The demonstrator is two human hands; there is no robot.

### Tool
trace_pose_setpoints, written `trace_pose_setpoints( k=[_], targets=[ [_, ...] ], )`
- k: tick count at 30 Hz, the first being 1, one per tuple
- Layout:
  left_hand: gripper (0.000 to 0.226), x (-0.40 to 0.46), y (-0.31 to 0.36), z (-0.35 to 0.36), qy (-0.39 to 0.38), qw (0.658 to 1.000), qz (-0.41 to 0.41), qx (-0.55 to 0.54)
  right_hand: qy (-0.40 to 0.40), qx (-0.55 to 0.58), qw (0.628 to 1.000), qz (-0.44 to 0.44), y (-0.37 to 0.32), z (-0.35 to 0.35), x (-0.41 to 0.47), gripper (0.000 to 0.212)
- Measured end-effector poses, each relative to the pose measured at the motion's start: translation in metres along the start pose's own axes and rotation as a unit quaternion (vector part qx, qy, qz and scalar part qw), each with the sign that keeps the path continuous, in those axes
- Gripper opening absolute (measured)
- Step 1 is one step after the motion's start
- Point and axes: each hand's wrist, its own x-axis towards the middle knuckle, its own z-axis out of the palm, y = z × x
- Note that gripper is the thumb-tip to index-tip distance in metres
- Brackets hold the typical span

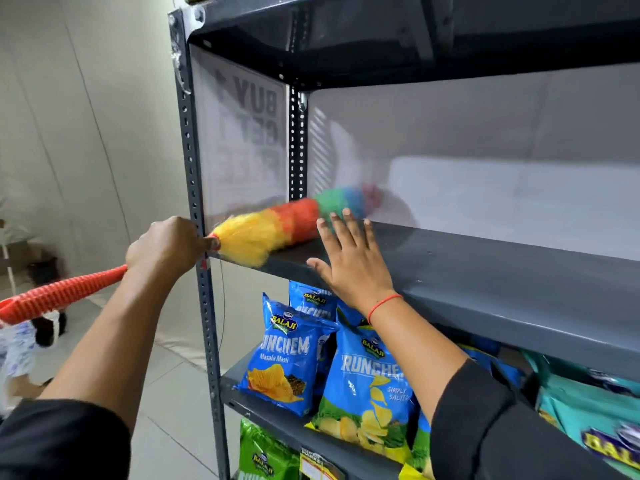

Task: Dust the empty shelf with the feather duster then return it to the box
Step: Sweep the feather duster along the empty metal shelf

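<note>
The feather duster (pixel 273 226) has a fluffy head banded yellow, orange, green and blue, and a ribbed orange handle (pixel 59 294). Its head lies across the left end of the empty dark grey shelf (pixel 485 271), the far tip blurred. My left hand (pixel 166 245) is shut on the handle just behind the head, at the rack's front left post. My right hand (pixel 349 259) rests flat on the shelf's front part with fingers spread, touching the duster's green band. No box is in view.
The shelf below holds blue crisp bags (pixel 287 355) and teal bags (pixel 588 410); green bags (pixel 263 452) sit lower still. The perforated post (pixel 201 237) stands at the rack's left. A translucent sign panel (pixel 242 133) closes the left side. Tiled floor lies to the left.
</note>
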Motion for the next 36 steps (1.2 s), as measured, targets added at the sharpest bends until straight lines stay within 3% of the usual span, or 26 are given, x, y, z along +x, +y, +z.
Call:
trace_pose_setpoints(
  k=[5, 10, 15, 17, 20, 22, 27, 32, 34, 36],
  targets=[
    [0.033, 0.002, 0.007, 0.005, 0.063, 0.998, 0.013, 0.015, 0.003, 0.006, 1.0, 0.006, 0.001, -0.001, -0.003, 0.066],
    [0.035, 0.002, 0.006, 0.01, 0.027, 0.999, 0.026, 0.027, 0.011, -0.001, 1.0, -0.002, 0.001, -0.003, -0.004, 0.065],
    [0.036, 0.003, 0.012, 0.017, 0.076, 0.994, 0.083, 0.019, 0.045, -0.003, 0.999, 0.003, 0.004, -0.004, -0.009, 0.065],
    [0.038, 0.001, 0.019, 0.022, 0.023, 0.986, 0.158, -0.043, 0.076, 0.009, 0.997, 0.007, 0.004, -0.007, -0.012, 0.065],
    [0.044, 0.0, 0.032, 0.034, -0.088, 0.949, 0.296, -0.064, 0.103, 0.012, 0.995, 0.009, 0.008, -0.012, -0.02, 0.064],
    [0.048, 0.006, 0.039, 0.041, -0.085, 0.945, 0.31, -0.065, 0.107, -0.003, 0.994, 0.016, 0.015, -0.017, -0.027, 0.062],
    [0.05, 0.012, 0.066, 0.053, 0.038, 0.952, 0.3, -0.054, 0.128, -0.051, 0.989, 0.054, 0.039, -0.033, -0.047, 0.062],
    [0.045, 0.007, 0.097, 0.074, -0.105, 0.902, 0.391, -0.148, 0.136, -0.055, 0.987, 0.061, 0.065, -0.048, -0.079, 0.062],
    [0.044, 0.006, 0.113, 0.077, -0.104, 0.903, 0.397, -0.129, 0.132, -0.066, 0.987, 0.069, 0.076, -0.056, -0.092, 0.062],
    [0.044, 0.003, 0.133, 0.078, -0.055, 0.91, 0.398, -0.103, 0.134, -0.081, 0.983, 0.092, 0.087, -0.064, -0.103, 0.062]
  ],
)
